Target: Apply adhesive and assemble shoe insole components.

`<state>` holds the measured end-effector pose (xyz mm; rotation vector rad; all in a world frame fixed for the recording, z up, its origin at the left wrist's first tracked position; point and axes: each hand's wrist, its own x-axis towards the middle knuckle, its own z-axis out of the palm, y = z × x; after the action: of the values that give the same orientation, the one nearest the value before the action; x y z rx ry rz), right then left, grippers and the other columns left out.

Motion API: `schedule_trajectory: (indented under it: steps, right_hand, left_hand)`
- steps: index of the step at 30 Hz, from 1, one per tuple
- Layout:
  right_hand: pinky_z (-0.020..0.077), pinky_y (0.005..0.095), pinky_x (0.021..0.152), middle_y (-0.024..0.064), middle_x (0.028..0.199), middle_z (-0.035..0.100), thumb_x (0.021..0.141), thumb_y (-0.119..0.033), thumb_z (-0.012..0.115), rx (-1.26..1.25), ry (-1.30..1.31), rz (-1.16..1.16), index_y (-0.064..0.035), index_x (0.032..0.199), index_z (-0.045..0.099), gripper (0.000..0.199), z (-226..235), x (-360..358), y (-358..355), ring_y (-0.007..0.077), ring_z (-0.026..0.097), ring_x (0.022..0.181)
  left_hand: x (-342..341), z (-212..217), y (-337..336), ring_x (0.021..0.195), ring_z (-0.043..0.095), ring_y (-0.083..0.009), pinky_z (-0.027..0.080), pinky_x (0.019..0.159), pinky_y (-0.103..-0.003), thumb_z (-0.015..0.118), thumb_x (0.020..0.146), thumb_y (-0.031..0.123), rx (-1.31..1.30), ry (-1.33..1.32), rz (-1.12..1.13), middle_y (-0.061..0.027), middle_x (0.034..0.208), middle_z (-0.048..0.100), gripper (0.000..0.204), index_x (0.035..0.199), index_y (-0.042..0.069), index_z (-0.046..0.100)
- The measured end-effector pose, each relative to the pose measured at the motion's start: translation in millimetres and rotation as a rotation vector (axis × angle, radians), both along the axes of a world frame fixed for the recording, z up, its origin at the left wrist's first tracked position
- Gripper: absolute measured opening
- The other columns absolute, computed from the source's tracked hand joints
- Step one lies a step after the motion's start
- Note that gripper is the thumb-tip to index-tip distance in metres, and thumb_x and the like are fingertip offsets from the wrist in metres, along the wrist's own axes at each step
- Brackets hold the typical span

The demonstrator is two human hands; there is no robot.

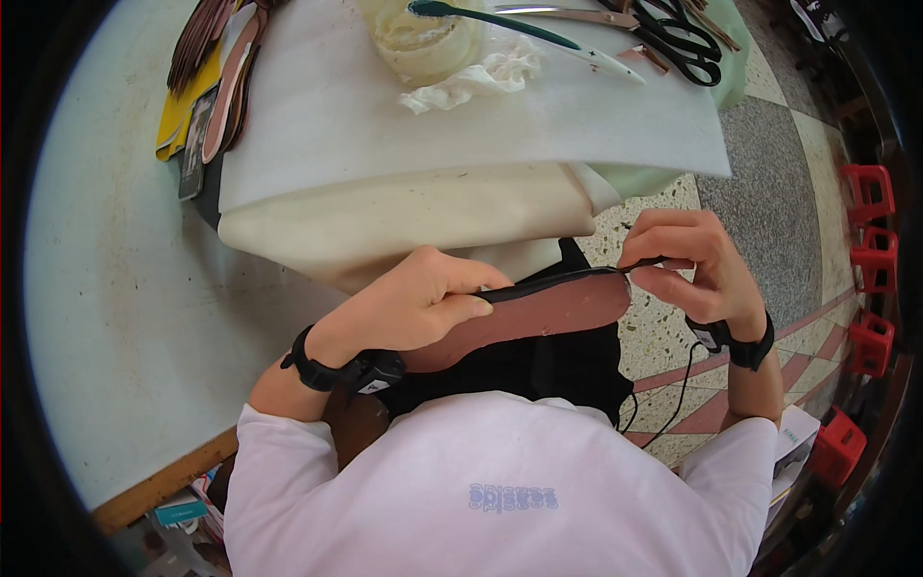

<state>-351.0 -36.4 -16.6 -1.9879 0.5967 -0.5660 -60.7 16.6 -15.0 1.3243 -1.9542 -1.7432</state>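
Gripping the reddish-brown insole (524, 317) over the lap, left hand (413, 303) curled shut along its black-trimmed edge; right hand (687, 264) pinching closed at the toe end, apparently on the trim; sitting just clear of the table edge (163, 486), open floor (760, 202) rightward.

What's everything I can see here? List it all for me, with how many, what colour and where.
shoe insole: one, reddish-brown with a black edge, held between both hands
black strip: one, pinched at the insole's right tip
stack of insoles: several, brown and pink, top left of the table
white foam sheet: one, spread over the table
cream cloth: one, folded under the foam sheet
glue tub: one, pale, top centre
brush: one, teal handle, lying across the tub
scissors: one pair, black, top right
stools: four, red, right edge on the floor
left hand: grips the insole, black wristband
right hand: pinches the strip, black wristband
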Motion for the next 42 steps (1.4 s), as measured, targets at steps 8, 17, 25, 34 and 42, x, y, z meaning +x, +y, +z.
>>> schedule_trajectory:
  steps: [8,17,25,34,42]
  right_hand:
    - [0.0346,0.0264,0.047,0.0074,0.071,0.054,0.066,0.003,0.056,0.020,-0.018,-0.084,0.0014,0.080,0.059,0.014,1.8,-0.2,2.8,0.0182,0.049,0.057]
    - [0.0362,0.0254,0.051,0.0072,0.070,0.052,0.064,0.002,0.053,0.121,0.031,-0.126,0.0024,0.074,0.056,0.011,9.7,6.1,6.9,0.0176,0.049,0.063]
    - [0.0384,0.0264,0.060,0.0062,0.072,0.054,0.060,-0.004,0.056,0.068,-0.093,-0.174,0.0003,0.069,0.055,0.010,-14.7,12.3,8.4,0.0158,0.052,0.066]
    - [0.0416,0.0281,0.067,0.0074,0.075,0.056,0.060,-0.003,0.057,0.139,-0.065,-0.175,-0.0001,0.069,0.056,0.009,-21.3,14.7,10.9,0.0179,0.054,0.072]
    - [0.0411,0.0249,0.070,0.0046,0.080,0.055,0.065,0.008,0.064,0.605,-0.182,-0.026,-0.0007,0.072,0.058,0.012,-27.6,20.1,16.3,0.0158,0.053,0.075]
  left_hand:
    - [-0.9,-0.8,2.4,0.054,0.037,-0.0135,0.035,0.053,-0.027,0.057,0.080,0.000,-0.043,0.009,0.001,-0.0113,0.059,0.048,0.023,0.103,-0.003,0.060]
    - [5.5,3.4,6.3,0.054,0.033,-0.0111,0.032,0.051,-0.025,0.057,0.080,-0.001,0.037,0.024,0.030,-0.0063,0.058,0.043,0.021,0.101,-0.002,0.060]
    - [7.0,7.7,10.9,0.052,0.032,-0.0107,0.030,0.049,-0.026,0.054,0.081,-0.001,0.037,0.021,0.077,-0.0064,0.057,0.044,0.021,0.101,0.000,0.061]
    - [10.0,19.3,10.4,0.050,0.035,-0.0197,0.034,0.049,-0.029,0.056,0.078,-0.002,-0.040,-0.080,0.043,-0.0143,0.059,0.047,0.023,0.100,0.001,0.061]
    - [23.2,38.2,6.6,0.052,0.040,-0.0235,0.037,0.052,-0.030,0.058,0.077,-0.001,-0.035,-0.148,-0.045,-0.0169,0.062,0.049,0.023,0.100,-0.001,0.060]
